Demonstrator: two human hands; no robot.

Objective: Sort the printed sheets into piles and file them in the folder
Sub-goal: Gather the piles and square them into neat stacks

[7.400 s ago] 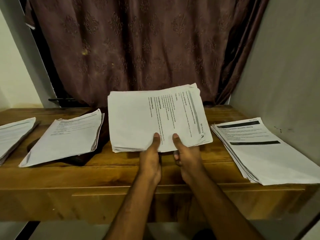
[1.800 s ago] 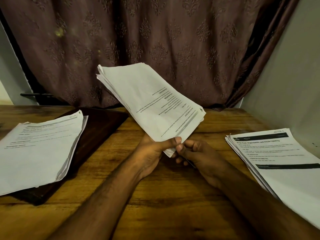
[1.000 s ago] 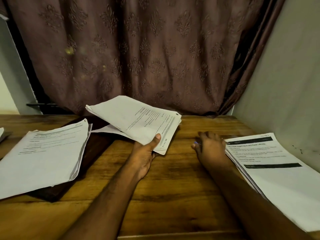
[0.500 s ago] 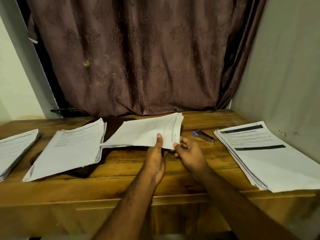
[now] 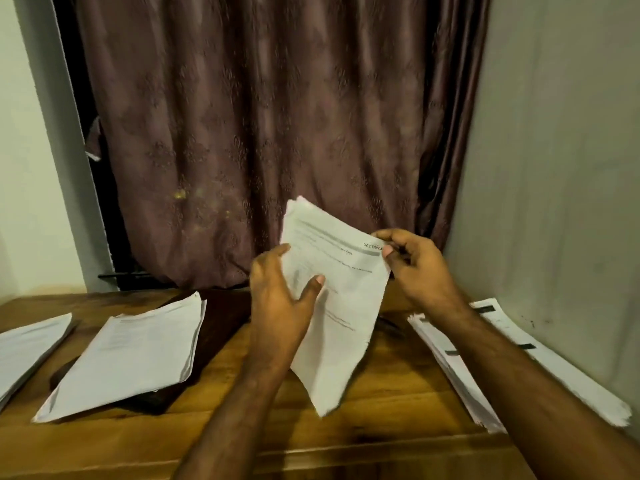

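Wooden table [image 5: 381,386], three piles flat. Both hands pinch raised sheets [image 5: 332,306]: left hand [image 5: 280,299] mid-edge, right hand [image 5: 412,261] top corner.

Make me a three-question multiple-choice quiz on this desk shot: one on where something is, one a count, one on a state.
1. Where is the dark folder?
A. under the pile left of centre
B. by the right wall
C. in the hands

2. How many paper piles lie on the desk?
A. one
B. three
C. five

3. The held sheaf is:
A. flat on the desk
B. lifted, held by both hands
C. inside the folder

Answers: 1 A, it shows beneath that pile; 2 B, counting the far-left pile and right pile; 3 B, left hand and right hand grip it.
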